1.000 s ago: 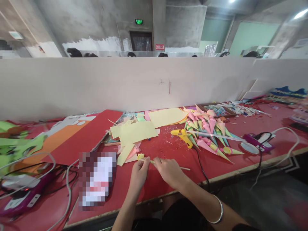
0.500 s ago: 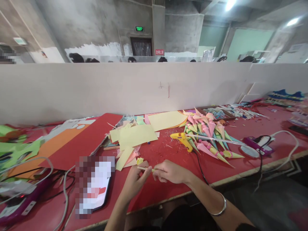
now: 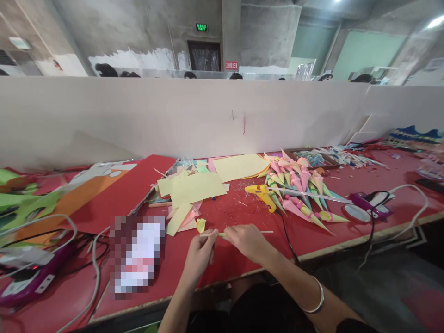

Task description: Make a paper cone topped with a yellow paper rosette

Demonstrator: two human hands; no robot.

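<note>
A thin wooden stick (image 3: 266, 231) lies level across both my hands, one end jutting past each. My left hand (image 3: 200, 255) pinches it near its left end between thumb and fingers. Fingers bent and closed, my right hand (image 3: 248, 241) grips it a little farther right. In the gap between the hands, something yellow-green (image 3: 222, 234) shows around the stick; its kind is too small to tell. Just beyond my left hand is a small curled yellow paper piece (image 3: 200, 225). Pale yellow paper sheets (image 3: 197, 189) lie behind it.
A yellow glue gun (image 3: 262, 196) with a long clear stick rests before a pile of coloured paper cones (image 3: 301, 180). On the left are a phone (image 3: 142, 254), a red sheet (image 3: 121, 194) and a purple power strip (image 3: 38, 282) with cables. A white partition (image 3: 173, 115) stands behind.
The stick has turned level and now shows beyond my right hand. My right hand has shifted slightly, its fingers now lying over the stick. The camera view has tilted a little downward.
</note>
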